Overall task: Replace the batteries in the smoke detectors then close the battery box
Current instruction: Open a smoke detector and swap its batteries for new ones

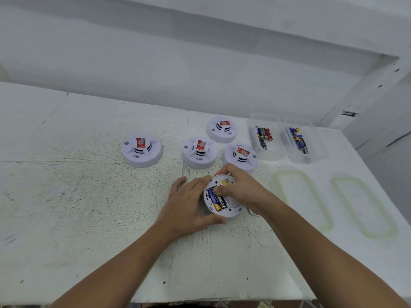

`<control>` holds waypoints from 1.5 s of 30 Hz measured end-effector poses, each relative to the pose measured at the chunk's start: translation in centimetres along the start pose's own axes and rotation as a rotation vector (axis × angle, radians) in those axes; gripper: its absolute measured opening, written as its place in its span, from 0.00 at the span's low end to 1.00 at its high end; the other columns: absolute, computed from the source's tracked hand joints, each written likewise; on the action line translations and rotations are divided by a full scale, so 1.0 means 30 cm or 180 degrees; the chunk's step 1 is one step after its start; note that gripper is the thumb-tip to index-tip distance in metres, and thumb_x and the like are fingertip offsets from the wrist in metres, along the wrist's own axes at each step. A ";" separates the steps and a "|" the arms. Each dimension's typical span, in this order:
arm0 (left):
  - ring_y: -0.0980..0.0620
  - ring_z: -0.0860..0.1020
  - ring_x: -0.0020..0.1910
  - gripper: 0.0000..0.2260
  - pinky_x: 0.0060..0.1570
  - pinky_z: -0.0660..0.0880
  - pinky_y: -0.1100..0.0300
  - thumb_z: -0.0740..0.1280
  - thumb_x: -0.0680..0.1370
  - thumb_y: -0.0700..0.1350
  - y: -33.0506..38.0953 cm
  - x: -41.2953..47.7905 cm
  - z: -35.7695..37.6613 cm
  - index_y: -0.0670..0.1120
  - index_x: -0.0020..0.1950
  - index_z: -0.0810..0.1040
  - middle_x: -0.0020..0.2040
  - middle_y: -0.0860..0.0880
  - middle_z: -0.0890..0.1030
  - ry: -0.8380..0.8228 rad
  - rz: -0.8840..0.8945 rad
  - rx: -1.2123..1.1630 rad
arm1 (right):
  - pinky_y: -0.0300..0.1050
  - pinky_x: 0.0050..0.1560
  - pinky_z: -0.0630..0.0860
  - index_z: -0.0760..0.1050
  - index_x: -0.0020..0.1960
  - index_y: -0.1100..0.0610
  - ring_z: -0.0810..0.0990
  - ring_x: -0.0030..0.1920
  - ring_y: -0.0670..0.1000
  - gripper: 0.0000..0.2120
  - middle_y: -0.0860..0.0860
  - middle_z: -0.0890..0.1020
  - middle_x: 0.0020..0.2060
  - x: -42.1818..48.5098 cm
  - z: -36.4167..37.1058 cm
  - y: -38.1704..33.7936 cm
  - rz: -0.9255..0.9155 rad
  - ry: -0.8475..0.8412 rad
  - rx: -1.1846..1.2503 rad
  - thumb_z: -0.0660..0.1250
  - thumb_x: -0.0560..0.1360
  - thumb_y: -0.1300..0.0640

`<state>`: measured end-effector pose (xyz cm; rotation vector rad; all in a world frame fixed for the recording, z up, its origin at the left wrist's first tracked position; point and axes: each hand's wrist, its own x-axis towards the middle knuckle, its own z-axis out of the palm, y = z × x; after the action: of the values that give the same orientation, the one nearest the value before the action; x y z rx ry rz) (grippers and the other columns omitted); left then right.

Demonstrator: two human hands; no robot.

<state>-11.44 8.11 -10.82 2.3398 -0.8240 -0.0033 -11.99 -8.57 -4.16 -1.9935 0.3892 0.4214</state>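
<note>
Clear plastic left box (276,150): mixed batteries (262,135); right box (318,150): blue batteries (299,140)

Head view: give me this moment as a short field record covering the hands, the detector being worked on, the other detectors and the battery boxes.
left hand: grips the upturned detector by its rim
right hand: fingers pinch a blue-yellow battery lying in the detector's bay
other detectors: four, face up, farther back on the table
battery boxes: two clear ones, open, batteries inside
lids: two, off, lying nearer than the boxes
</note>
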 end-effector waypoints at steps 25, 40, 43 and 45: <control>0.72 0.61 0.62 0.46 0.72 0.48 0.62 0.64 0.59 0.77 0.000 -0.010 -0.017 0.53 0.71 0.66 0.66 0.61 0.71 -0.0015 -0.0183 -0.0421 | 0.46 0.54 0.68 0.75 0.50 0.62 0.72 0.50 0.56 0.14 0.56 0.77 0.50 -0.150 -0.022 0.207 -0.0585 0.1722 -0.2419 0.66 0.76 0.50; 0.79 0.58 0.60 0.46 0.71 0.49 0.62 0.65 0.58 0.76 0.011 -0.012 -0.033 0.56 0.71 0.65 0.62 0.69 0.68 -0.0100 -0.0144 -0.0517 | 0.42 0.36 0.71 0.76 0.42 0.56 0.75 0.33 0.47 0.07 0.48 0.81 0.33 -0.146 -0.110 0.163 -0.0126 0.1207 -0.0116 0.68 0.73 0.52; 0.82 0.56 0.59 0.46 0.69 0.48 0.63 0.65 0.58 0.76 0.015 -0.013 -0.039 0.56 0.71 0.65 0.60 0.70 0.66 -0.0089 -0.0100 -0.0551 | 0.42 0.46 0.74 0.77 0.40 0.54 0.79 0.45 0.41 0.05 0.43 0.81 0.44 -0.142 -0.130 0.147 -0.0488 0.1127 -0.0282 0.71 0.71 0.54; 0.80 0.57 0.60 0.47 0.70 0.47 0.64 0.65 0.57 0.76 0.013 -0.011 -0.038 0.56 0.72 0.64 0.61 0.68 0.68 -0.0105 -0.0091 -0.0529 | 0.35 0.46 0.71 0.76 0.42 0.50 0.77 0.46 0.35 0.04 0.39 0.78 0.55 -0.141 -0.140 0.129 -0.0780 0.0899 -0.0574 0.71 0.71 0.54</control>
<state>-11.70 8.73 -9.76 2.1999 -0.7758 -0.1184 -16.92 -13.64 -3.51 -2.2517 0.2832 0.0195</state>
